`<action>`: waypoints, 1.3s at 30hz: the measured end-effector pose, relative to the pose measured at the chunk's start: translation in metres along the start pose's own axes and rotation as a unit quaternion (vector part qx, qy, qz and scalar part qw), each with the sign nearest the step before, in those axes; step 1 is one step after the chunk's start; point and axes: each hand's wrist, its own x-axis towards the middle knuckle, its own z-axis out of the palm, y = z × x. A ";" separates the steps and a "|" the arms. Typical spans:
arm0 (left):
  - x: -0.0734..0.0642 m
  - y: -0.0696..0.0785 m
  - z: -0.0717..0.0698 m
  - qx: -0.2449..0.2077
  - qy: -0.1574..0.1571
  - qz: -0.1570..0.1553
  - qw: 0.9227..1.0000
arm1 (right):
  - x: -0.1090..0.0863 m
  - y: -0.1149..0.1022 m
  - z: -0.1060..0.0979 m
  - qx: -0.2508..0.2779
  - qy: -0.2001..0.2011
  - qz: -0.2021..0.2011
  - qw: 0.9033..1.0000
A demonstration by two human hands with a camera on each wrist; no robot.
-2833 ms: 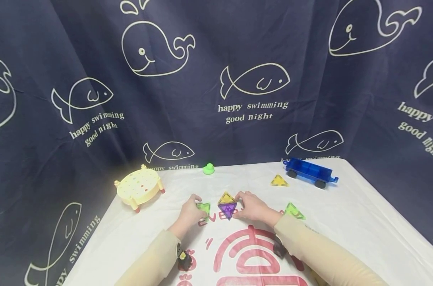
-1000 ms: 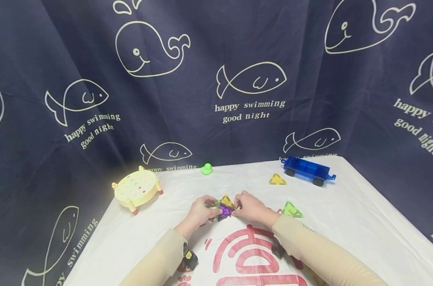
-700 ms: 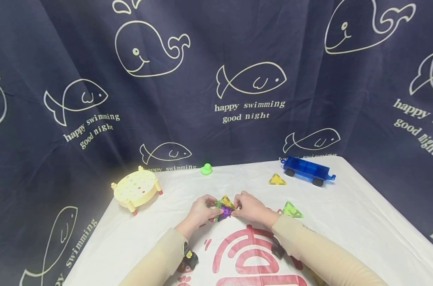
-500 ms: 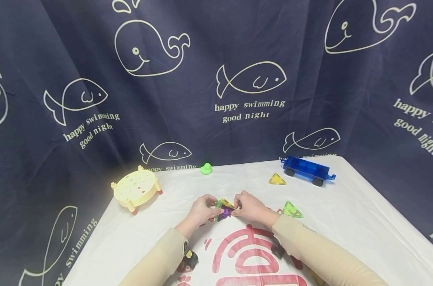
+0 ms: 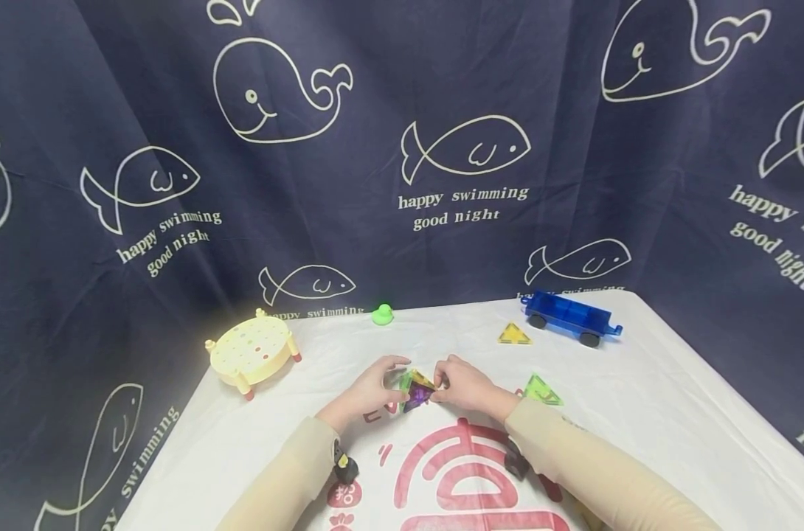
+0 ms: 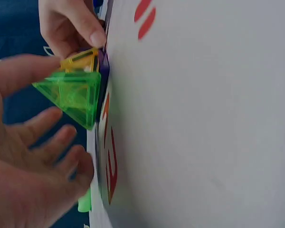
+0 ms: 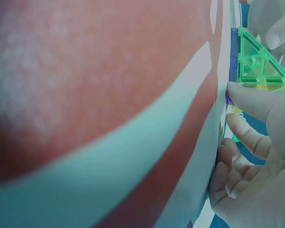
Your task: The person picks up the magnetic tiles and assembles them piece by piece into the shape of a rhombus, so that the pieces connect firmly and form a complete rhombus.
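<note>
Three translucent triangular building tiles are coming together at the lower centre of the head view. The purple tile [image 5: 420, 397] is lying on the desk [image 5: 243, 435], the green tile [image 5: 405, 381] is standing along its left side, and the yellow tile [image 5: 423, 378], which was stretching out flatter a moment ago, is now tilting up to meet the green one. The left hand [image 5: 375, 389], closing round the tiles half a second ago, is now loosening and spreading, holding nothing; the right hand [image 5: 468, 385] is pinching the purple tile's right corner. This change is suggesting that the raised panels are propping each other, with the right hand steadying their base.

In the left wrist view, the green tile is filling the upper left, looking bright and clear with thick rims; yellow is showing behind it, and purple is appearing as a dark strip against the desk. The left thumb is overlapping the tiles' edge, whether touching I cannot tell; the other fingers are fanning out, slightly blurred.

In the right wrist view, the green tile is showing its inner ribs at upper right, with yellow forming a thin band below. The right thumb is pressing the purple edge, the forefinger curling just beneath.
</note>
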 end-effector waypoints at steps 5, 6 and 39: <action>-0.001 0.000 -0.002 -0.024 -0.038 0.043 0.998 | 0.000 0.002 -0.001 0.018 -0.005 -0.015 1.000; -0.001 0.000 -0.002 -0.024 -0.040 0.047 0.998 | 0.000 0.002 -0.002 0.023 -0.006 -0.017 1.000; -0.027 -0.002 -0.013 0.110 0.110 -0.075 0.985 | -0.055 0.021 -0.045 0.054 -0.024 -0.004 0.998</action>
